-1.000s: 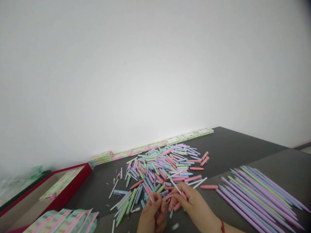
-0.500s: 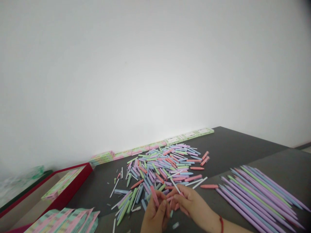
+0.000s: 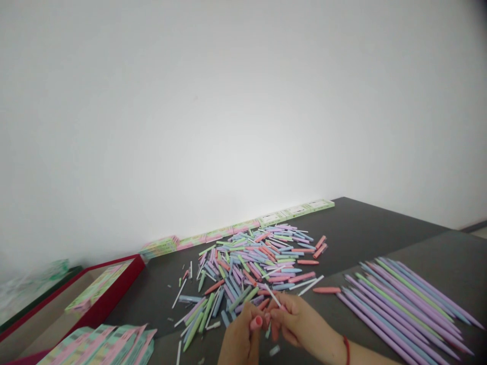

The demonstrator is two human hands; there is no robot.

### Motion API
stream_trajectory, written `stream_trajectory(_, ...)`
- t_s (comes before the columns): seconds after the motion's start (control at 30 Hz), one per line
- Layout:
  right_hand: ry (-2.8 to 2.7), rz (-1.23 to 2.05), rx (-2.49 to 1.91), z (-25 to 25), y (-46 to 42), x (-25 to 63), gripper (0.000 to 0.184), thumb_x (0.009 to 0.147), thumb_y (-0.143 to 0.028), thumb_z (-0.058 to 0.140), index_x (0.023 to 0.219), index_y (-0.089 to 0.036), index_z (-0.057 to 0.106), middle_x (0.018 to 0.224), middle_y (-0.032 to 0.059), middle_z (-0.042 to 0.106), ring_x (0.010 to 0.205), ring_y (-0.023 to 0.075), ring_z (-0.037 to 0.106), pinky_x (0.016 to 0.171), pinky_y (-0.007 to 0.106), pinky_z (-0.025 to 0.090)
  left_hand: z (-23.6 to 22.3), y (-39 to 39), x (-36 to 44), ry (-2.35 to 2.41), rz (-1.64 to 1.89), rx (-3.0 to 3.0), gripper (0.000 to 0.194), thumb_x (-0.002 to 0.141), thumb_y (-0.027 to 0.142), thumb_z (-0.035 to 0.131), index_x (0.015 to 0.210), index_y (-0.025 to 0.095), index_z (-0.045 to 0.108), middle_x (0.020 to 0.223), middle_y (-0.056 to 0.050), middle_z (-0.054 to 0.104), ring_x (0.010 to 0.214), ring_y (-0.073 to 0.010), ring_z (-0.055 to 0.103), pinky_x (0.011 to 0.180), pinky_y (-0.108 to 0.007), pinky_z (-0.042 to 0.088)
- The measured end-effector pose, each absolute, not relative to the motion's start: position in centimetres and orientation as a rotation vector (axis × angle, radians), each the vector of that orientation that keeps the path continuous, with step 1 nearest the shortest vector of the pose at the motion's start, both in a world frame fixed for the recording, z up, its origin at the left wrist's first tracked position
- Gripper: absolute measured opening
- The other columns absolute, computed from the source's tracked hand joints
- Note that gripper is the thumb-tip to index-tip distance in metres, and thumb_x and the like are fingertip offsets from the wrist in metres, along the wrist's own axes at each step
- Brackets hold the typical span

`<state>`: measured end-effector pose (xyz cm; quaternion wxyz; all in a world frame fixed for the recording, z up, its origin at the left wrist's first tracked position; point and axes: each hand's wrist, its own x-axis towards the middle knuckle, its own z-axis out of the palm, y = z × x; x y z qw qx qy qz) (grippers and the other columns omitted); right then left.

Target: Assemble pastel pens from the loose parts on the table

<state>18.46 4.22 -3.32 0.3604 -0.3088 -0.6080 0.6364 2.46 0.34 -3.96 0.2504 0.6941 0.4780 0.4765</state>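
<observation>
My left hand (image 3: 239, 335) is closed around a coral-pink pen barrel (image 3: 256, 322), whose hollow round end points towards me. Close beside it, my right hand (image 3: 302, 318) pinches a thin white stick (image 3: 272, 297) that slants up and left; fingers hide its lower end. Some pink shows between the two hands, too small to make out. Just beyond my fingers spreads a heap of loose pen parts (image 3: 243, 268) in purple, blue, green and coral, with white sticks among them. A lone coral piece (image 3: 326, 290) lies to the right of the heap.
Long purple, blue and green pens (image 3: 399, 314) lie side by side on the right of the dark table (image 3: 365, 223). Printed flat boxes (image 3: 274, 219) line the wall. At left are a red-edged box (image 3: 114, 284) and several pastel packets (image 3: 102, 347).
The pink barrel in my left hand has turned from upright so that its open end faces me. My right hand has shifted slightly, still holding the white stick.
</observation>
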Motion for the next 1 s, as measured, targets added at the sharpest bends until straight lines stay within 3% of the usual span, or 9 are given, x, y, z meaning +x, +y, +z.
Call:
stream_trajectory(0.17,-1.529,1.685,-0.798,-3.1,3.8,18.3,0.035,0.079,-0.050,0.053,0.085,-0.016,0.057,0.054,-0.0037,0.059,0.029,0.0032,0.026,0.031,0.019,0.015,-3.6,0.3,2.7,1.286,1.264,1.857,0.041,0.092,0.051,0.037,0.069,0.022,0.053,0.063,0.000,0.055,0.057,-0.0164,0.050,0.058,-0.025,0.034)
stream_trajectory(0.27,-1.519,1.667,-0.802,-3.1,4.0,18.3,0.034,0.080,-0.049,0.052,0.084,-0.016,0.058,0.057,-0.0028,0.061,0.029,0.0032,0.028,0.031,0.019,0.014,-2.9,0.3,3.0,1.283,1.316,1.734,0.027,0.088,0.046,0.048,0.087,0.021,0.058,0.064,0.002,0.055,0.055,-0.0163,0.048,0.056,-0.025,0.035)
stream_trajectory(0.37,-1.494,1.611,-0.822,-3.1,4.5,18.3,0.035,0.079,-0.052,0.052,0.078,-0.016,0.055,0.058,-0.0012,0.063,0.029,0.0031,0.028,0.030,0.019,0.014,-1.9,0.3,2.4,1.358,1.368,1.719,0.025,0.085,0.041,0.055,0.101,0.022,0.054,0.068,0.002,0.058,0.054,-0.0164,0.049,0.056,-0.025,0.034)
stream_trajectory(0.5,-1.460,1.548,-0.784,-2.9,5.3,18.5,0.036,0.080,-0.053,0.051,0.079,-0.018,0.053,0.059,0.0017,0.068,0.033,0.0073,0.044,0.034,0.019,0.025,-0.2,0.5,0.7,1.632,1.077,2.041,0.013,0.090,0.036,0.047,0.088,0.025,0.054,0.065,0.002,0.061,0.058,-0.0187,0.056,0.057,-0.025,0.033)
stream_trajectory(0.67,-1.495,1.502,-0.737,-2.6,5.3,18.5,0.025,0.085,-0.043,0.047,0.081,-0.019,0.051,0.061,0.0021,0.071,0.048,0.0146,0.062,0.042,0.021,0.038,0.4,0.7,-0.7,1.791,0.621,2.400,0.021,0.094,0.030,0.037,0.081,0.025,0.053,0.079,-0.002,0.068,0.072,-0.0200,0.062,0.061,-0.025,0.036)
stream_trajectory(0.83,-1.590,1.362,-0.790,-2.2,4.6,18.5,0.014,0.086,-0.027,0.044,0.078,-0.019,0.052,0.063,0.0009,0.069,0.053,0.0154,0.063,0.048,0.023,0.045,0.3,0.7,-0.3,1.836,0.429,2.535,0.021,0.095,0.026,0.037,0.084,0.024,0.054,0.082,-0.001,0.069,0.074,-0.0185,0.065,0.062,-0.025,0.040)
stream_trajectory(1.0,-1.780,1.185,-0.852,-2.5,4.0,18.7,0.015,0.086,-0.019,0.044,0.086,-0.017,0.059,0.071,0.0020,0.068,0.061,0.0155,0.063,0.060,0.024,0.047,-0.1,0.6,0.7,1.824,0.354,2.578,0.015,0.093,0.024,0.042,0.086,0.024,0.055,0.089,-0.001,0.070,0.081,-0.0195,0.066,0.064,-0.026,0.045)
